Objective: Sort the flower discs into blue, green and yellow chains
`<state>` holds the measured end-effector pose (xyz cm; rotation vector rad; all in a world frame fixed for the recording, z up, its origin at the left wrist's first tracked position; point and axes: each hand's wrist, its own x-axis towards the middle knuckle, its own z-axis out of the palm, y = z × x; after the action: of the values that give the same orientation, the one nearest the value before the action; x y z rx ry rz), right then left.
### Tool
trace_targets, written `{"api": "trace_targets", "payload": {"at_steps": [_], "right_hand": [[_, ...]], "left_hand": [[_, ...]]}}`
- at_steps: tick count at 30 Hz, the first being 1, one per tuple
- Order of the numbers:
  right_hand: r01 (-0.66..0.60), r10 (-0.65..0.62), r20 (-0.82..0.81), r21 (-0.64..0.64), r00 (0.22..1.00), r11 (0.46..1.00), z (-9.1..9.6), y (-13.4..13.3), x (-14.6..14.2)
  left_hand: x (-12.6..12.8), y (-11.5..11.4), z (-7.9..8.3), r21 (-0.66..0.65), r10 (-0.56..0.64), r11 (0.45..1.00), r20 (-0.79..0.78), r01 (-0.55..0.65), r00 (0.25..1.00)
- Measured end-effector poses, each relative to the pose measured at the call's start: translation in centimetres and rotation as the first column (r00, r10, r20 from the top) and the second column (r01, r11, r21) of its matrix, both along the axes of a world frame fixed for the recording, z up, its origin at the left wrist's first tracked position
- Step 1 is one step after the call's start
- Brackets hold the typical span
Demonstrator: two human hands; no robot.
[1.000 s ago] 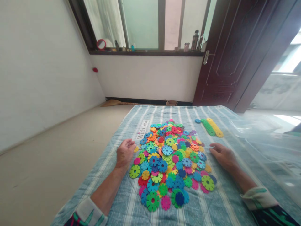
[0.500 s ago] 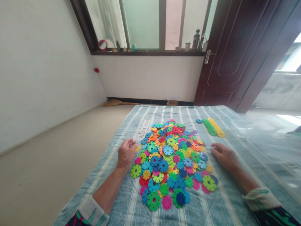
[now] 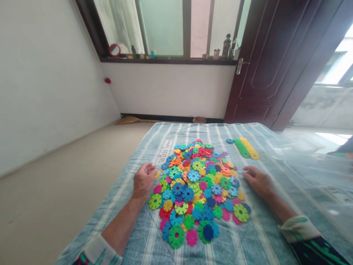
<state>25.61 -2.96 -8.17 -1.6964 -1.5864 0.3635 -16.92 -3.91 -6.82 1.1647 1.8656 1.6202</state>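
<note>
A heap of colourful snowflake discs (image 3: 198, 187) lies in the middle of a blue striped cloth (image 3: 248, 243). My left hand (image 3: 143, 180) rests on the cloth at the heap's left edge, fingers loosely curled upward and apart, holding nothing I can see. On the heap's right side my right hand (image 3: 257, 180) lies palm down, fingers stretched toward the discs, also holding nothing. Beyond the heap, at the far right, a green row of joined discs (image 3: 241, 147) and a yellow row (image 3: 249, 148) lie side by side, with one blue disc (image 3: 229, 140) next to them.
A clear plastic sheet or bag (image 3: 311, 165) covers the cloth's right side. Bare beige floor (image 3: 55, 176) runs along the left. A dark wooden door (image 3: 264, 62) stands open behind, beside a window sill (image 3: 168, 59) with small bottles. A broom (image 3: 135, 120) lies by the wall.
Both hands stay where they were beside the heap. Only the view has shifted slightly.
</note>
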Motion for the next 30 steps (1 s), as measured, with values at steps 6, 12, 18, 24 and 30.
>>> {"api": "trace_targets", "payload": {"at_steps": [6, 12, 18, 24, 30], "right_hand": [[-0.029, 0.029, 0.004, -0.001, 1.0, 1.0, 0.7, 0.0, -1.2], [-0.121, 0.118, 0.091, 0.03, 0.989, 0.992, 1.2, 0.6, -2.9], [-0.35, 0.326, 0.237, 0.065, 0.915, 0.934, 2.5, 1.2, -5.7], [-0.456, 0.44, 0.347, -0.038, 0.828, 0.889, 2.5, 0.5, -8.2], [-0.502, 0.467, 0.342, 0.015, 0.815, 0.865, 2.3, 0.2, -8.1]], "left_hand": [[-0.1, 0.4, 0.1, -0.017, -0.006, 1.0, -0.008, 0.006, 1.0], [-0.2, 0.5, 0.0, -0.013, -0.015, 1.0, -0.038, 0.015, 0.999], [-0.2, 0.5, -0.2, -0.021, -0.034, 0.999, -0.056, 0.033, 0.998], [-0.3, 0.6, -0.5, -0.029, -0.057, 0.998, -0.105, 0.054, 0.993], [-0.1, 0.4, -0.4, -0.059, -0.083, 0.996, -0.182, 0.074, 0.98]]}}
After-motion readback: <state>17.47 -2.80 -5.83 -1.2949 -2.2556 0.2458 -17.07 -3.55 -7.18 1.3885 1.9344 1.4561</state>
